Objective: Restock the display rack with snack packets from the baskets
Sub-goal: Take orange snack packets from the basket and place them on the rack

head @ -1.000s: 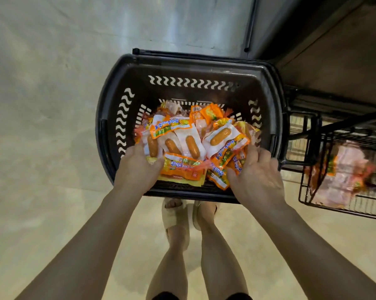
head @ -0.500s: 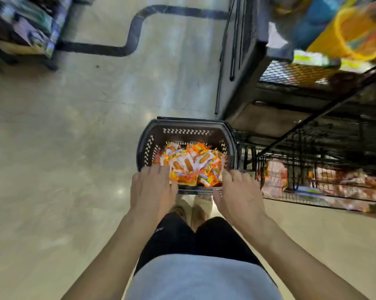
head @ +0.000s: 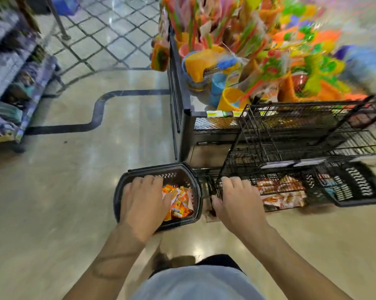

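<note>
Hands: we count two, both bare and reaching forward, backs turned up to us.
Left hand (head: 145, 202): it lies loose, palm down and fingers spread nearly straight. It shows in front of the near basket, and we see nothing in it.
Right hand (head: 236, 200): its fingers bend down at the near left corner of the display rack. We cannot tell whether they grip the wire or only hang before it.
Baskets: we count two, both black plastic and both on the floor. The near basket (head: 121, 187) stands just left of the rack's foot, and the far basket (head: 358, 185) lies at the rack's right.
Snack packets (head: 178, 202): an orange and white heap in the near basket, too many and too blurred for us to count.
Display rack (head: 291, 131): one black wire rack, of which we make out three tiers. More packets (head: 280, 191) lie in the lowest tier.
Around us: one shelf of bright plastic toys (head: 269, 50) stands behind the rack. One goods shelf (head: 9, 72) stands far left across the floor (head: 63, 191).
</note>
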A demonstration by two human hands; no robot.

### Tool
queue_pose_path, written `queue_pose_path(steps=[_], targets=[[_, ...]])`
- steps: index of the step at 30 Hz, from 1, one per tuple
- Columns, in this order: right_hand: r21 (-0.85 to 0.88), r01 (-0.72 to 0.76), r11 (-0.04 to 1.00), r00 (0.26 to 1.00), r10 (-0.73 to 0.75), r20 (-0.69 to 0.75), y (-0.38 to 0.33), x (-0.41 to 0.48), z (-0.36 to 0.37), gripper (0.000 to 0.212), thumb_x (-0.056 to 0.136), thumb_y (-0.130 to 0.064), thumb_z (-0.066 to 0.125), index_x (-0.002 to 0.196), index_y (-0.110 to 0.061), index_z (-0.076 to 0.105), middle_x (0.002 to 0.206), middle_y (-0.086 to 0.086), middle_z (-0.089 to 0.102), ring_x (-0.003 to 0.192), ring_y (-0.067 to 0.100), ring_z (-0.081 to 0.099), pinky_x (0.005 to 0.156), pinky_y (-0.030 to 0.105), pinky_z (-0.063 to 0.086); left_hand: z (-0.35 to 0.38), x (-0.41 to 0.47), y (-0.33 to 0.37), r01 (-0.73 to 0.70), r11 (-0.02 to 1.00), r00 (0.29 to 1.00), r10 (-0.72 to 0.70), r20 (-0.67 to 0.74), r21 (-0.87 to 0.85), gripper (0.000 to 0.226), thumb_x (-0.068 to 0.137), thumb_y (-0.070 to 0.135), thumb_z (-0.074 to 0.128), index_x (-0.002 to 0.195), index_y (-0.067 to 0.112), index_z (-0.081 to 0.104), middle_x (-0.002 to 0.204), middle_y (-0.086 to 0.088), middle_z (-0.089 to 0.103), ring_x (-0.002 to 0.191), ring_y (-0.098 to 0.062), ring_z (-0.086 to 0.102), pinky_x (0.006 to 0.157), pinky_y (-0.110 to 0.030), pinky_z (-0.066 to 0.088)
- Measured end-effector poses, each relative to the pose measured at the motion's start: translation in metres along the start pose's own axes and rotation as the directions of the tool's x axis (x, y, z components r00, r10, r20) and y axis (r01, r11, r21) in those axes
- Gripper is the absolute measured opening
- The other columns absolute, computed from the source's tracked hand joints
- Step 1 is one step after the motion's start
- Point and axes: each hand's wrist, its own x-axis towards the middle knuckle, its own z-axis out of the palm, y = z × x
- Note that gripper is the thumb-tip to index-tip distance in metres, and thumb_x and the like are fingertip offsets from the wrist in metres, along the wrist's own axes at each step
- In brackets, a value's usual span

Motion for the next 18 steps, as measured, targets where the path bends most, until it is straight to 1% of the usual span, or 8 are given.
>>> queue_pose_path(steps=[2, 5, 8, 10, 12, 14, 16, 18], targets=[[0.013, -0.025, 1.000, 1.000, 0.025, -0.010, 0.011, -0.010, -0.005, 0.047, 0.098, -0.055, 0.046, 0.131, -0.022, 0.052, 0.123, 0.001, 0.060, 0.114, 0.025, 0.057, 0.095, 0.041, 0.048, -0.003, -0.007, 0.011, -0.030, 0.999, 0.999, 0.030, -0.012, 0.013, 0.033, 0.099, 0.052, 0.047, 0.119, 0.028, 0.057, 0.121, 0.003, 0.064, 0.114, -0.024, 0.058, 0.094, -0.040, 0.043], [0.001, -0.049, 0.999, 0.998, 0.049, -0.026, 0.030, -0.030, -0.006, 0.046, 0.098, -0.056, 0.043, 0.127, -0.023, 0.054, 0.119, 0.000, 0.060, 0.109, 0.024, 0.057, 0.091, 0.039, 0.048, -0.002, -0.019, 0.032, -0.057, 0.998, 0.998, 0.058, -0.028, 0.022, 0.037, 0.100, 0.053, 0.044, 0.126, 0.030, 0.056, 0.125, 0.003, 0.064, 0.115, -0.022, 0.058, 0.096, -0.040, 0.043], [0.020, -0.083, 0.996, 0.996, 0.082, 0.022, 0.056, -0.056, 0.002, 0.048, 0.099, -0.055, 0.042, 0.132, -0.022, 0.051, 0.124, 0.001, 0.058, 0.113, 0.025, 0.054, 0.094, 0.040, 0.046, 0.006, -0.032, 0.063, -0.096, 0.995, 0.995, 0.096, -0.023, 0.024, 0.042, 0.100, 0.053, 0.044, 0.133, 0.030, 0.056, 0.130, 0.005, 0.063, 0.118, -0.021, 0.057, 0.100, -0.038, 0.043], [0.032, -0.105, 0.994, 0.994, 0.103, 0.044, 0.077, -0.076, 0.009, 0.052, 0.099, -0.054, 0.044, 0.137, -0.020, 0.050, 0.127, 0.003, 0.058, 0.115, 0.026, 0.055, 0.095, 0.041, 0.046, 0.011, -0.043, 0.089, -0.112, 0.993, 0.994, 0.112, 0.000, 0.027, 0.041, 0.100, 0.053, 0.045, 0.131, 0.029, 0.059, 0.129, 0.004, 0.065, 0.117, -0.022, 0.058, 0.098, -0.039, 0.043], [0.051, -0.131, 0.990, 0.990, 0.128, 0.058, 0.103, -0.099, 0.017, 0.057, 0.097, -0.054, 0.048, 0.142, -0.018, 0.050, 0.128, 0.004, 0.060, 0.113, 0.027, 0.057, 0.093, 0.041, 0.047, 0.017, -0.056, 0.118, -0.131, 0.991, 0.991, 0.131, -0.002, 0.038, 0.037, 0.098, 0.051, 0.050, 0.122, 0.028, 0.065, 0.119, 0.004, 0.068, 0.110, -0.023, 0.062, 0.092, -0.040, 0.046], [0.075, -0.167, 0.983, 0.984, 0.161, 0.080, 0.133, -0.124, 0.024, 0.061, 0.097, -0.054, 0.049, 0.145, -0.017, 0.048, 0.131, 0.005, 0.060, 0.112, 0.027, 0.058, 0.092, 0.041, 0.047, 0.022, -0.073, 0.152, -0.161, 0.985, 0.987, 0.161, 0.005, 0.068, 0.034, 0.098, 0.052, 0.049, 0.117, 0.029, 0.065, 0.116, 0.005, 0.067, 0.108, -0.023, 0.061, 0.090, -0.040, 0.046], [0.092, -0.190, 0.977, 0.978, 0.181, 0.103, 0.165, -0.150, 0.028, 0.060, 0.098, -0.053, 0.046, 0.145, -0.017, 0.047, 0.130, 0.005, 0.060, 0.113, 0.028, 0.057, 0.092, 0.041, 0.046, 0.028, -0.091, 0.186, -0.196, 0.976, 0.980, 0.193, 0.040, 0.093, 0.034, 0.098, 0.054, 0.047, 0.117, 0.030, 0.061, 0.118, 0.005, 0.065, 0.111, -0.022, 0.059, 0.091, -0.039, 0.044], [0.102, -0.209, 0.973, 0.974, 0.198, 0.111, 0.197, -0.172, 0.032, 0.054, 0.100, -0.052, 0.042, 0.142, -0.019, 0.044, 0.133, 0.004, 0.055, 0.119, 0.027, 0.053, 0.096, 0.040, 0.042, 0.033, -0.108, 0.221, -0.229, 0.967, 0.972, 0.223, 0.070, 0.112, 0.034, 0.098, 0.053, 0.047, 0.119, 0.029, 0.059, 0.121, 0.004, 0.063, 0.113, -0.023, 0.058, 0.092, -0.039, 0.044]])
